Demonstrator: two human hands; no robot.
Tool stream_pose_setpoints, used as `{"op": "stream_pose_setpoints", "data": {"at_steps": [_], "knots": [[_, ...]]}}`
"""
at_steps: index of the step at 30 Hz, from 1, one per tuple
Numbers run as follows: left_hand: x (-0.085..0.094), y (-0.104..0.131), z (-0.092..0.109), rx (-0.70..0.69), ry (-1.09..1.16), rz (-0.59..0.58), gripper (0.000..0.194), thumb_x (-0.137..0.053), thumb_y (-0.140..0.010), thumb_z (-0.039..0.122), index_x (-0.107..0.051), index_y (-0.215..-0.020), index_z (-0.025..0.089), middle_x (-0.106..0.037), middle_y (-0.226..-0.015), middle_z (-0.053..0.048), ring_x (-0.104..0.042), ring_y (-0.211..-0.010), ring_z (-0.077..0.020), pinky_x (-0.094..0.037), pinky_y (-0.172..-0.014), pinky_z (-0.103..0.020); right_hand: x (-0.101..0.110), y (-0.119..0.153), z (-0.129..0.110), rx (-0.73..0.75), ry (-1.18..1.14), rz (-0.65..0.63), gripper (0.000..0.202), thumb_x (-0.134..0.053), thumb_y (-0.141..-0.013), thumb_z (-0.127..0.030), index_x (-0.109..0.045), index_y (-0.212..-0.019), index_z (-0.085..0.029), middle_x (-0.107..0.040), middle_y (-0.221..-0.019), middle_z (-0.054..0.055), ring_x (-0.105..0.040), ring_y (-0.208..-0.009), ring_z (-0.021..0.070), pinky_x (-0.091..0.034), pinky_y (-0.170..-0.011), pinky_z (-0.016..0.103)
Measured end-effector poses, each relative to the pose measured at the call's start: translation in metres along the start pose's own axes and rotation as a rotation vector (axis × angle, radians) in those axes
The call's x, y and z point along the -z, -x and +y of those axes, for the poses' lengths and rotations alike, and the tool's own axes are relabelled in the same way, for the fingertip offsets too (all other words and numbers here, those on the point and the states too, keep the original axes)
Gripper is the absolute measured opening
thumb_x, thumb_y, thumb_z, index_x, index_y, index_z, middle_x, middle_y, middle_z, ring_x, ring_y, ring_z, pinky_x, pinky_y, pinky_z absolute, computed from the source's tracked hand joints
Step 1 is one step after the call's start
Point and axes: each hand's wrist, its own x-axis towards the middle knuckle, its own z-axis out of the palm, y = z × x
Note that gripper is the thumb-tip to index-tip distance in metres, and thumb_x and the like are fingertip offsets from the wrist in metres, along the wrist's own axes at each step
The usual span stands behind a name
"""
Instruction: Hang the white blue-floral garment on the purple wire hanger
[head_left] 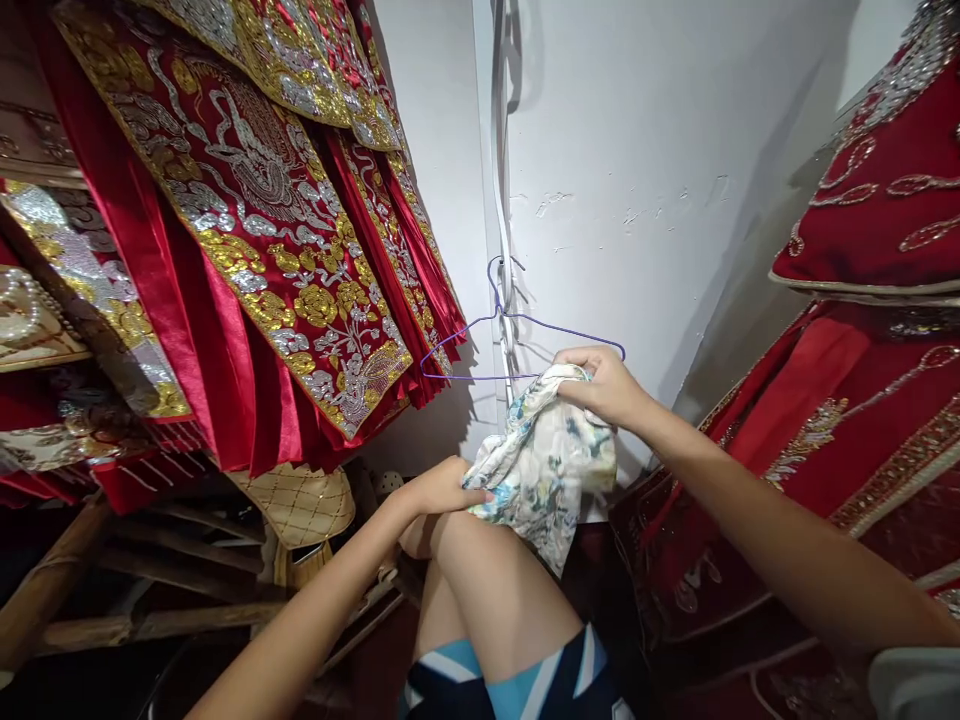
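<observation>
A white garment with a blue, green and yellow floral print hangs bunched between my two hands, above my knees. My left hand grips its lower left part near my knee, thumb over the cloth. Higher up, my right hand pinches the gathered top edge of the garment. Just behind it a purple hanger hangs by its hook at the wall, and its lower right bar is partly hidden by the garment and my right hand. Whether the cloth touches the hanger I cannot tell.
Red embroidered costumes with gold and silver sequins hang on the left. More red beaded garments stand along the right. A wooden frame and a gold quilted chair back are at lower left. A white wall rises ahead.
</observation>
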Motion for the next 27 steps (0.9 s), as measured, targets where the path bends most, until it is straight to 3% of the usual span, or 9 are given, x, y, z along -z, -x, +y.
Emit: {"op": "stream_pose_setpoints", "data": {"at_steps": [3, 5, 6, 9, 14, 17, 21, 24, 27], "knots": [[0.004, 0.018, -0.021, -0.038, -0.267, 0.155, 0.035, -0.058, -0.089, 0.050, -0.065, -0.077, 0.017, -0.068, -0.080, -0.003, -0.059, -0.073, -0.0192, -0.045, -0.074, -0.029, 0.002, -0.007, 0.011, 0.100, 0.167, 0.105, 0.028, -0.061, -0.067, -0.018, -0.074, -0.092, -0.019, -0.072, -0.099, 0.005, -0.064, -0.085, 0.0198, -0.049, -0.077, 0.031], [0.012, 0.026, -0.029, -0.039, -0.352, 0.263, 0.031, -0.056, -0.091, 0.048, -0.069, -0.087, 0.019, -0.073, -0.096, -0.007, -0.064, -0.090, -0.0238, -0.047, -0.087, -0.033, -0.006, -0.014, 0.028, -0.030, 0.105, 0.083, 0.039, -0.062, -0.072, -0.024, -0.071, -0.110, -0.022, -0.070, -0.120, 0.006, -0.065, -0.096, 0.0217, -0.050, -0.083, 0.032], [0.017, 0.029, -0.032, -0.020, -0.370, 0.312, 0.031, -0.056, -0.091, 0.048, -0.070, -0.089, 0.020, -0.073, -0.101, -0.008, -0.065, -0.096, -0.0256, -0.047, -0.091, -0.035, -0.011, -0.019, 0.038, -0.120, 0.046, 0.062, 0.039, -0.061, -0.076, -0.029, -0.070, -0.113, -0.022, -0.070, -0.121, 0.007, -0.065, -0.098, 0.0224, -0.050, -0.084, 0.032], [0.031, 0.032, -0.036, 0.034, -0.363, 0.448, 0.035, -0.057, -0.090, 0.050, -0.073, -0.089, 0.019, -0.074, -0.110, -0.012, -0.065, -0.106, -0.0293, -0.046, -0.099, -0.040, -0.022, -0.041, 0.071, -0.296, -0.067, 0.065, 0.033, -0.054, -0.082, -0.042, -0.069, -0.101, -0.020, -0.074, -0.101, 0.006, -0.066, -0.090, 0.0224, -0.051, -0.079, 0.031], [0.044, 0.027, -0.040, 0.071, -0.202, 0.583, 0.041, -0.053, -0.091, 0.051, -0.075, -0.079, 0.018, -0.072, -0.121, -0.012, -0.066, -0.111, -0.0294, -0.048, -0.099, -0.040, -0.008, -0.065, 0.105, -0.295, 0.160, 0.205, 0.028, -0.056, -0.077, -0.043, -0.053, -0.061, -0.020, -0.056, -0.059, 0.000, -0.051, -0.062, 0.0169, -0.038, -0.058, 0.026], [0.051, 0.022, -0.044, 0.102, -0.125, 0.662, 0.038, -0.055, -0.087, 0.048, -0.072, -0.071, 0.018, -0.072, -0.120, -0.014, -0.066, -0.110, -0.0298, -0.048, -0.098, -0.040, 0.007, -0.059, 0.106, -0.228, 0.301, 0.243, 0.035, -0.061, -0.073, -0.043, -0.043, -0.053, -0.021, -0.041, -0.051, -0.004, -0.038, -0.055, 0.0128, -0.028, -0.053, 0.026], [0.062, 0.008, -0.043, 0.037, 0.051, 0.812, 0.036, -0.056, -0.084, 0.046, -0.074, -0.092, 0.016, -0.072, -0.117, -0.012, -0.063, -0.113, -0.0285, -0.044, -0.104, -0.039, 0.012, -0.048, 0.099, -0.127, 0.462, 0.243, 0.042, -0.059, -0.076, -0.045, -0.034, -0.050, -0.023, -0.030, -0.049, -0.005, -0.031, -0.052, 0.0111, -0.022, -0.052, 0.027], [0.073, -0.012, -0.029, 0.034, 0.120, 0.930, 0.037, -0.047, -0.089, 0.046, -0.069, -0.088, 0.016, -0.072, -0.093, -0.007, -0.063, -0.092, -0.0233, -0.046, -0.088, -0.034, 0.002, -0.041, 0.094, -0.146, 0.423, 0.223, 0.041, -0.056, -0.076, -0.044, -0.031, -0.051, -0.024, -0.027, -0.048, -0.006, -0.030, -0.051, 0.0109, -0.022, -0.051, 0.027], [0.085, -0.034, -0.010, 0.082, 0.048, 1.044, 0.033, -0.046, -0.089, 0.042, -0.054, -0.067, 0.019, -0.057, -0.067, 0.000, -0.050, -0.066, -0.0163, -0.039, -0.066, -0.028, -0.011, -0.030, 0.088, -0.119, 0.379, 0.243, 0.036, -0.054, -0.078, -0.043, -0.036, -0.054, -0.023, -0.032, -0.051, -0.005, -0.032, -0.053, 0.0117, -0.024, -0.052, 0.026]]}}
